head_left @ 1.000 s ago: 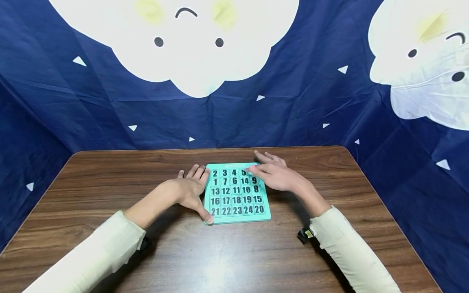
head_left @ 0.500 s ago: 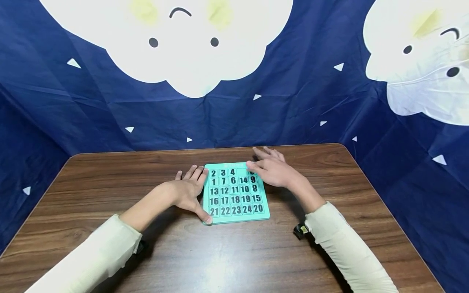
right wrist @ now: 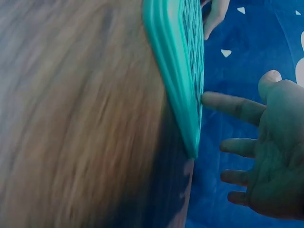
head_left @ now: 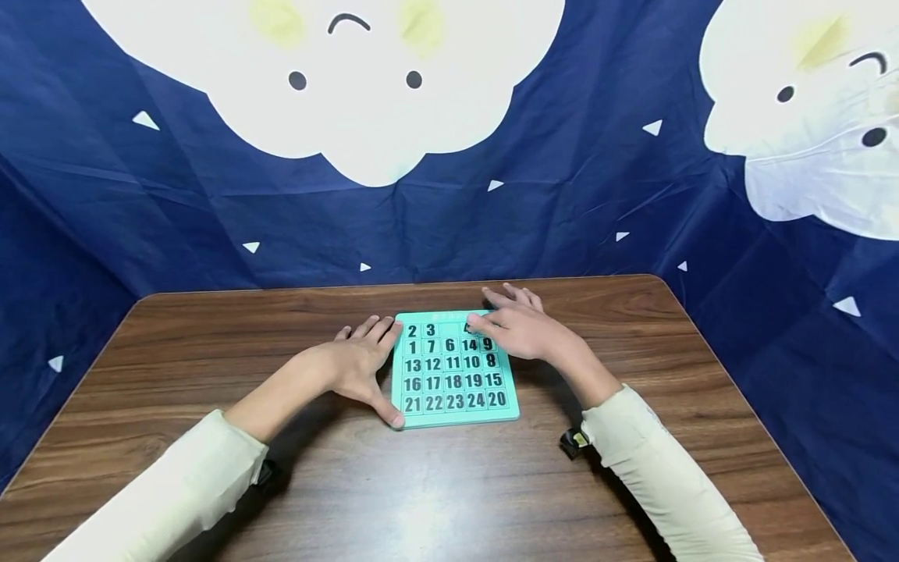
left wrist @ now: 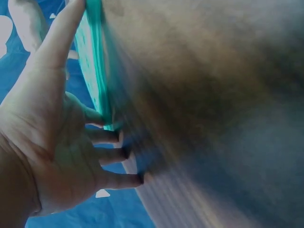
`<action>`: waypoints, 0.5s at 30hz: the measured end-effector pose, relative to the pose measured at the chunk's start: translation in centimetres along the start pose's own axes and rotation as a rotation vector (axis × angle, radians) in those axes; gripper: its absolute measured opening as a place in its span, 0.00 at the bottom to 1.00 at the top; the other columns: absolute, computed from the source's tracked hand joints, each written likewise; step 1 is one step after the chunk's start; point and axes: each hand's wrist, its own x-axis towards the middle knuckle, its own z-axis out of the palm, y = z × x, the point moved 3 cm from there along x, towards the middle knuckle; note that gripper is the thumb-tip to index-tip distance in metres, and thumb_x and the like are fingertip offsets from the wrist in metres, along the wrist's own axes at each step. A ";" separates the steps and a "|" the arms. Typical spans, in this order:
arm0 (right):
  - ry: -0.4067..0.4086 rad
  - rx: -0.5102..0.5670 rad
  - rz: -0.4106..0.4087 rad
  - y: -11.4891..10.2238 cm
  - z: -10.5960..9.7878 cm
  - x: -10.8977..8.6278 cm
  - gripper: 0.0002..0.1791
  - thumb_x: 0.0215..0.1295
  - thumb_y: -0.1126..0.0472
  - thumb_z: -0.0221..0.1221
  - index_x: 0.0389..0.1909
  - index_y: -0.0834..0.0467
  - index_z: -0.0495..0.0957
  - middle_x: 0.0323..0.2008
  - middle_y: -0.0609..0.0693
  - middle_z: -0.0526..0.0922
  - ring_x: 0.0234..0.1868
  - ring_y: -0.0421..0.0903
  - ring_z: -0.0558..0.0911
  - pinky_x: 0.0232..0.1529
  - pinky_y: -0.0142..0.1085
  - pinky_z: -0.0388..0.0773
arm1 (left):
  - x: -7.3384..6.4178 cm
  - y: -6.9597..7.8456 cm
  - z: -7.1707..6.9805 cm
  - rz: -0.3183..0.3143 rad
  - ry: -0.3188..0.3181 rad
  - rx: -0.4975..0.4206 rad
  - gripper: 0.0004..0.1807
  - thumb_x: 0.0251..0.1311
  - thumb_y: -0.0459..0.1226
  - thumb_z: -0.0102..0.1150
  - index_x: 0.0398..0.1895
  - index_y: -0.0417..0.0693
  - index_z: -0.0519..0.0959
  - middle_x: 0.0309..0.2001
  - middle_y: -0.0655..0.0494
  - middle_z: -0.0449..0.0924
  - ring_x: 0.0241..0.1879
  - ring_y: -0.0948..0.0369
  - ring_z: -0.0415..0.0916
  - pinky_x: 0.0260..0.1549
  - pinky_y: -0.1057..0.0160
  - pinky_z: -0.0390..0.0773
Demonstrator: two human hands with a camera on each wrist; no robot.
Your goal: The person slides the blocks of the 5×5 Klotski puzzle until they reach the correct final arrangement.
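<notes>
A turquoise number slide puzzle [head_left: 455, 422] lies flat on the table. Its top row shows 2, 3, a gap [head_left: 448, 330], then the 4 tile [head_left: 467, 331], partly covered by a right fingertip. My left hand [head_left: 351, 370] spans the puzzle's left side, thumb at the near corner and a fingertip at the far one. Its other fingers spread straight onto the table, as the left wrist view shows with the palm [left wrist: 52, 133]. My right hand [head_left: 521, 328] hovers over the far right corner, one extended finger [right wrist: 232, 105] touching the puzzle's face. The tile at the top right corner is hidden.
The brown wooden table [head_left: 421, 499] extends around the puzzle, its far edge close behind it. A dark blue curtain [head_left: 435, 234] with white clouds hangs behind and at both sides. A small black device [head_left: 574, 443] sits at the right sleeve cuff.
In the top row, the 5 tile first slid one place right, then the 4 followed. The gap moved from the fourth place to the third. My left hand stayed at the puzzle's left side.
</notes>
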 end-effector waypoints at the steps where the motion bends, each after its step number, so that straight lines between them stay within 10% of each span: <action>1: -0.003 0.001 -0.006 -0.3 0.1 0.2 0.34 0.92 0.32 0.37 0.75 0.41 0.85 0.94 0.55 0.47 0.95 0.67 0.38 0.90 0.71 0.32 | 0.0 0.0 -0.1 0.003 0.002 0.003 0.94 0.39 0.82 0.80 0.95 0.41 0.36 0.94 0.35 0.34 0.93 0.34 0.32 0.85 0.20 0.44; 8: -0.111 -0.027 -0.092 -3.1 1.8 1.6 0.36 0.90 0.27 0.33 0.86 0.33 0.70 0.95 0.54 0.40 0.94 0.69 0.37 0.90 0.73 0.31 | -0.2 -0.3 -0.1 -0.005 0.004 0.004 0.95 0.37 0.82 0.80 0.95 0.40 0.37 0.94 0.34 0.36 0.93 0.33 0.34 0.85 0.20 0.46; 15: -0.107 -0.089 0.009 -2.8 0.8 1.4 0.36 0.90 0.28 0.37 0.82 0.39 0.77 0.95 0.51 0.44 0.95 0.64 0.36 0.91 0.68 0.30 | 0.1 -0.1 0.0 -0.017 -0.008 0.010 0.95 0.38 0.82 0.80 0.95 0.41 0.35 0.94 0.35 0.33 0.93 0.33 0.31 0.86 0.20 0.44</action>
